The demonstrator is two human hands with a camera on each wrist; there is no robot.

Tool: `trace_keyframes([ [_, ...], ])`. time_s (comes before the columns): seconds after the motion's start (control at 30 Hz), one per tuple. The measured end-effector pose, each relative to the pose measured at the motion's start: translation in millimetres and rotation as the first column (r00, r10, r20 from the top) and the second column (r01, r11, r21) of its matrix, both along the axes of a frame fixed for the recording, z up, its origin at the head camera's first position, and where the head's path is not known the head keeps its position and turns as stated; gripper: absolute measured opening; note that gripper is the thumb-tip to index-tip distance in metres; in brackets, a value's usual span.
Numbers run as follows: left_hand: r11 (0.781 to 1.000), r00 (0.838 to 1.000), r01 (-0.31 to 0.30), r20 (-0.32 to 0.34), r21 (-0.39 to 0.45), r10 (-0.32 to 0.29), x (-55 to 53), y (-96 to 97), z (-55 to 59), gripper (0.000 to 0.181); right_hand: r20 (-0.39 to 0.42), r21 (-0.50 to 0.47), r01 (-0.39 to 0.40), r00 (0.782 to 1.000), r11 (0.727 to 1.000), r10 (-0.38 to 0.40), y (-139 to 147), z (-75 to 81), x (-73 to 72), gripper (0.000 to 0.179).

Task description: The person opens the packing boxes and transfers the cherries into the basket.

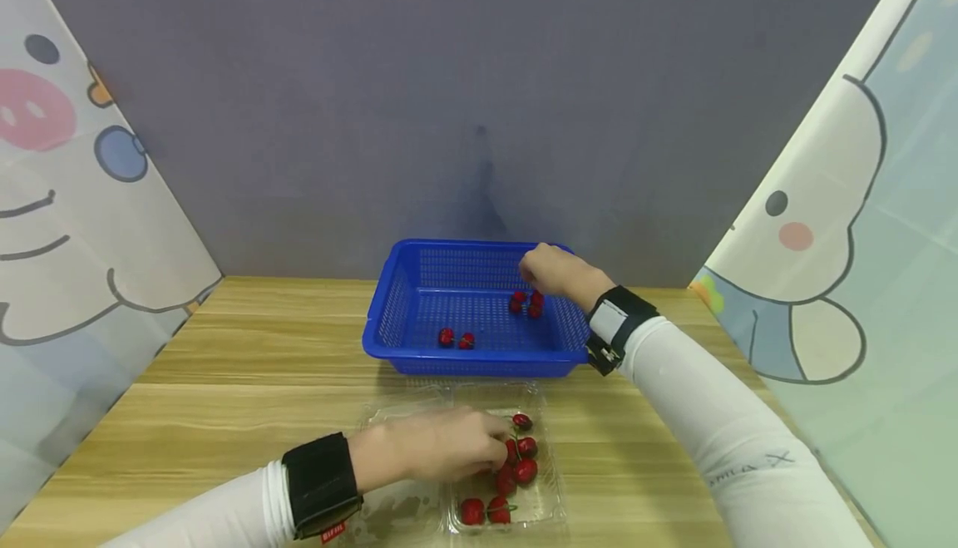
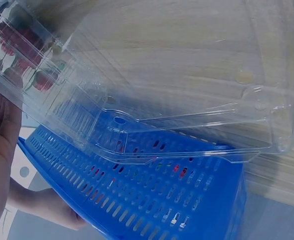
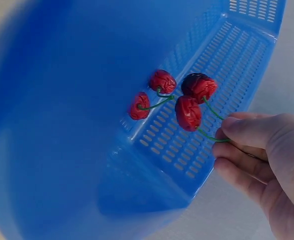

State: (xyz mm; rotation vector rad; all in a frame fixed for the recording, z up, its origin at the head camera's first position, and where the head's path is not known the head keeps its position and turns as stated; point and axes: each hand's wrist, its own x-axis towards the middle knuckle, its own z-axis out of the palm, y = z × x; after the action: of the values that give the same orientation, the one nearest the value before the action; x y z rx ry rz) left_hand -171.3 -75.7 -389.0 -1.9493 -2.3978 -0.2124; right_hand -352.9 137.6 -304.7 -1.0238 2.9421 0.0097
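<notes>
My right hand [image 1: 557,269] is over the right side of the blue plastic basket [image 1: 479,356]. In the right wrist view, its thumb and fingers pinch the green stems of a pair of red cherries [image 3: 188,114]. Another joined cherry pair [image 3: 162,81] lies beside them, and two more cherries [image 1: 446,337] sit nearer the basket's front. My left hand [image 1: 441,446], blurred, reaches over the clear plastic clamshell box [image 1: 555,481], fingertips right at the red cherries [image 1: 526,471] inside. I cannot tell whether those fingers hold a cherry.
The basket stands at the back of the wooden table [image 1: 284,340], just behind the opened clamshell box. A grey panel [image 1: 337,116] rises behind the table. Cartoon-printed sheets [image 1: 808,282] flank it on both sides.
</notes>
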Motion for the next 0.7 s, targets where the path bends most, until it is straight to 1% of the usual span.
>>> trace_keyframes([
  [0.17, 1.000, 1.000, 0.003, 0.009, 0.022, -0.003, -0.9, -0.6, 0.3, 0.011, 0.018, -0.004, 0.005, 1.000, 1.000, -0.005, 2.0, -1.9, 2.4, 0.013],
  [0.27, 1.000, 1.000, 0.004, 0.006, 0.020, -0.005, -0.3, -0.4, 1.7, 0.011, 0.031, 0.004, 0.003, 1.000, 1.000, -0.003, 2.9, -4.1, 3.1, 0.012],
  [0.4, 1.000, 1.000, 0.005, -0.002, 0.012, -0.005, 0.5, 0.4, 3.0, 0.011, 0.024, 0.013, 0.001, 1.000, 1.000, -0.001, 3.6, -7.3, 3.7, 0.009],
  [0.57, 1.000, 1.000, -0.006, -0.002, -0.006, 0.006, 1.6, 0.5, 4.2, 0.010, 0.000, 0.070, -0.016, 1.000, 0.997, 0.016, 4.0, -10.6, 4.1, 0.011],
  [0.7, 1.000, 1.000, -0.015, 0.004, -0.020, 0.015, 2.3, 0.3, 6.8, 0.010, 0.001, 0.121, -0.005, 1.000, 0.993, 0.005, 4.2, -12.2, 4.3, 0.017],
])
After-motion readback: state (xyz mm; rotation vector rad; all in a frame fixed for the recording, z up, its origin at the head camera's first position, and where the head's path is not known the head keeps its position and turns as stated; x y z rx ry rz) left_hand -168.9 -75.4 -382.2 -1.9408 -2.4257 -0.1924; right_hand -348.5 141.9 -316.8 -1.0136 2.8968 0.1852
